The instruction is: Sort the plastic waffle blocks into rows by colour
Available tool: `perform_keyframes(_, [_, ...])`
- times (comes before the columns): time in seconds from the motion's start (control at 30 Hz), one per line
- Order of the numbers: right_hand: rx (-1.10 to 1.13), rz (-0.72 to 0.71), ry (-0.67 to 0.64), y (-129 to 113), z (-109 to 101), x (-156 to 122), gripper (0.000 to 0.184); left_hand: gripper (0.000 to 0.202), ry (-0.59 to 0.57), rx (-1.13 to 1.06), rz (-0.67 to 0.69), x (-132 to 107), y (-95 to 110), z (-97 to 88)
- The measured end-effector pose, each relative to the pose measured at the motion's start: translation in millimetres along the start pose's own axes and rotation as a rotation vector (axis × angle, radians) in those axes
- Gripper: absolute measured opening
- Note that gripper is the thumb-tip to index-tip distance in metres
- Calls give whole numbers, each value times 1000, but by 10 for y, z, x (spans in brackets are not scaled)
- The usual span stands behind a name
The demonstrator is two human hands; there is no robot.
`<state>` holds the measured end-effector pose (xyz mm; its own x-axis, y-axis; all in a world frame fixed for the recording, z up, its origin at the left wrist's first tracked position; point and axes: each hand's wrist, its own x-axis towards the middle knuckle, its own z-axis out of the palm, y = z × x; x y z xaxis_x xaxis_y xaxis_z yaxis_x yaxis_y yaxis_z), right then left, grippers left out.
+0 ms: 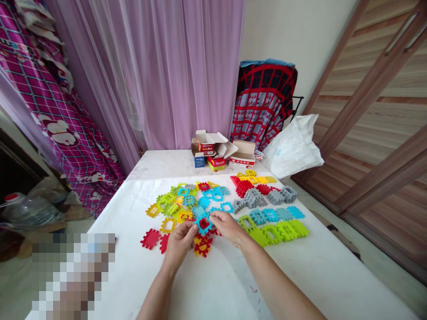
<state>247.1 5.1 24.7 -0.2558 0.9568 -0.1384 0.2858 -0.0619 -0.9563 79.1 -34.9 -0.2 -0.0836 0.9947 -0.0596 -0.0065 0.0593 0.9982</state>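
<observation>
Between my two hands is a blue interlocking plastic tile [199, 221] with notched edges and an opening in its middle. My left hand [182, 238] pinches its left edge. On the other side, my right hand [224, 224] has its fingers closed on the right edge. Below the tile lie red and yellow notched pieces [203, 247], partly covered by the hands. A mixed pile of green tiles [167, 200], blue tiles [215, 193] and yellow tiles [167, 225] spreads just beyond. A red tile [151, 239] lies left of my left hand.
Right of the pile, tiles lie grouped by colour: green [283, 231], blue [271, 215], grey [253, 198], red [244, 187] and yellow [262, 179]. Open cardboard boxes [242, 155] stand at the back of the white table [116, 275]. A white bag [293, 144] is at the back right.
</observation>
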Motion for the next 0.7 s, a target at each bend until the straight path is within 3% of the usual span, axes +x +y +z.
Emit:
perform_keyframes(0.2, [-198,-139,28,21,-35,-82,19,51,-63,-19,-68,-3,-15,-26])
perform_keyframes(0.3, [-324,-246,13,-22,-118,-157,36,51,-83,-18,-82,-8,-18,-27])
perform_keyframes(0.43, [-534,-415,-99,-132,-230,-252,50,49,-110,11,-84,-22,-2,-20])
perform_keyframes(0.53, [-685,-431,-138,-199,-254,-301,48,49,-127,-4,-99,-25,-7,-25])
perform_keyframes(0.7, [-867,-409,-43,-177,-174,-356,37,51,-119,-29,-145,-34,-13,-43])
